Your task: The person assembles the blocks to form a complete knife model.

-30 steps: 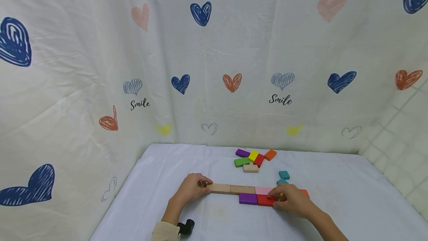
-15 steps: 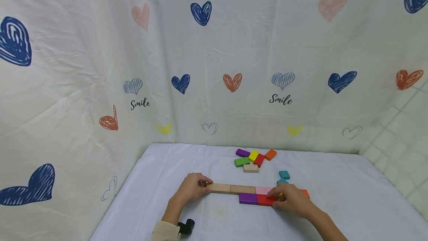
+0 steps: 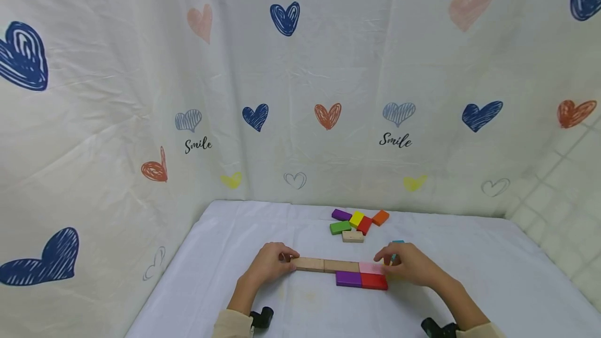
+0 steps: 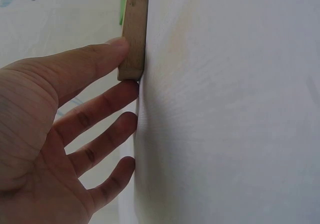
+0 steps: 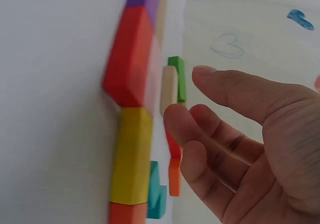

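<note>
Flat wooden blocks lie end to end in a row on the white cloth. My left hand (image 3: 269,266) grips the row's left end, a natural wood block (image 3: 308,264), with the thumb against its side in the left wrist view. A second natural block (image 3: 341,266) and a pink block (image 3: 370,268) continue the row. In front lie a purple block (image 3: 348,278) and a red block (image 3: 374,281), side by side. My right hand (image 3: 415,265) hovers over the row's right end, fingers loosely bent around nothing. Below it, the right wrist view shows a yellow block (image 5: 132,156) and an orange block (image 5: 128,214).
Behind the row lie loose blocks: purple (image 3: 341,215), green (image 3: 340,227), yellow (image 3: 356,218), red (image 3: 364,225), orange (image 3: 381,217) and natural wood (image 3: 352,237). Teal blocks (image 5: 155,189) sit behind the right end. A heart-printed curtain (image 3: 300,67) hangs at the back.
My right hand has come off the red block and risen slightly backward, uncovering that block's right end. The left hand stays at the natural block.
</note>
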A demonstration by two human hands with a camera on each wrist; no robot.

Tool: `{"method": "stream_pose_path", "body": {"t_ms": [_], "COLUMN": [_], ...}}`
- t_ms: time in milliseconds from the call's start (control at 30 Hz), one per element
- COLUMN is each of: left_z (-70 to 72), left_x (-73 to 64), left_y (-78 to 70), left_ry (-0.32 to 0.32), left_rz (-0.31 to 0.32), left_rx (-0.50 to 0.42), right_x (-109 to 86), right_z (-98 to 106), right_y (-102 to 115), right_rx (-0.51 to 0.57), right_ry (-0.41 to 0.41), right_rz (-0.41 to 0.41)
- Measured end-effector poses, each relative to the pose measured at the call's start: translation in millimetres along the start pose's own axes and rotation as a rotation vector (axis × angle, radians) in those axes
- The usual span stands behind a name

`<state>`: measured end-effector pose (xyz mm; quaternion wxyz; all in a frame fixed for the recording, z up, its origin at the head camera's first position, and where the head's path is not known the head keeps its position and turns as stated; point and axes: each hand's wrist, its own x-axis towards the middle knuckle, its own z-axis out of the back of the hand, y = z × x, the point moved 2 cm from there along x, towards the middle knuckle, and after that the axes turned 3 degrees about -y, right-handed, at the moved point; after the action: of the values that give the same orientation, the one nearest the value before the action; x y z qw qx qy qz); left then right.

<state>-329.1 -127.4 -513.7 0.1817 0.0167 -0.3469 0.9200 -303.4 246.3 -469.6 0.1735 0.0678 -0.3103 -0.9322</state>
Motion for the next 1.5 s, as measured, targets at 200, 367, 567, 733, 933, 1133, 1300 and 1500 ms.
{"method": "stream_pose_path", "body": {"t_ms": [200, 367, 567, 733, 933, 1133, 1300, 1500], "left_z": [0.2, 0.7, 0.3, -1.0, -1.0, -0.8, -1.6, 0.0], "left_x": [0.3, 0.7, 0.8, 1.2, 1.1, 1.3, 1.8, 1.5], "left_y": [1.7, 1.6, 0.1, 0.8, 1.5, 2.6, 3.6, 1.7], "left_ry": [0.001, 0.007, 0.006, 0.007, 0.01, 0.01, 0.009, 0.005], "left_rz": [0.002, -0.001, -0.016, -0.009, 0.001, -0.009, -0.008, -0.01], "left_rx": [0.005, -0.003, -0.018, -0.008, -0.004, -0.004, -0.008, -0.002], "right_x": [28.7, 53.6, 73.8, 83.0, 90.4, 94.5, 93.2, 89.5], "right_z": [10, 5, -8, -16, -21, -26, -25, -23], "right_y": [2, -3, -9, -11, -10, -9, -8, -5], "right_rx": [0.059, 0.067, 0.111, 0.11, 0.078, 0.036, 0.004, -0.019], "right_ry": [-0.054, -0.091, -0.065, -0.062, -0.075, -0.096, -0.088, -0.069], "right_rz": [-0.036, -0.066, -0.087, -0.091, -0.084, -0.107, -0.123, -0.123]}}
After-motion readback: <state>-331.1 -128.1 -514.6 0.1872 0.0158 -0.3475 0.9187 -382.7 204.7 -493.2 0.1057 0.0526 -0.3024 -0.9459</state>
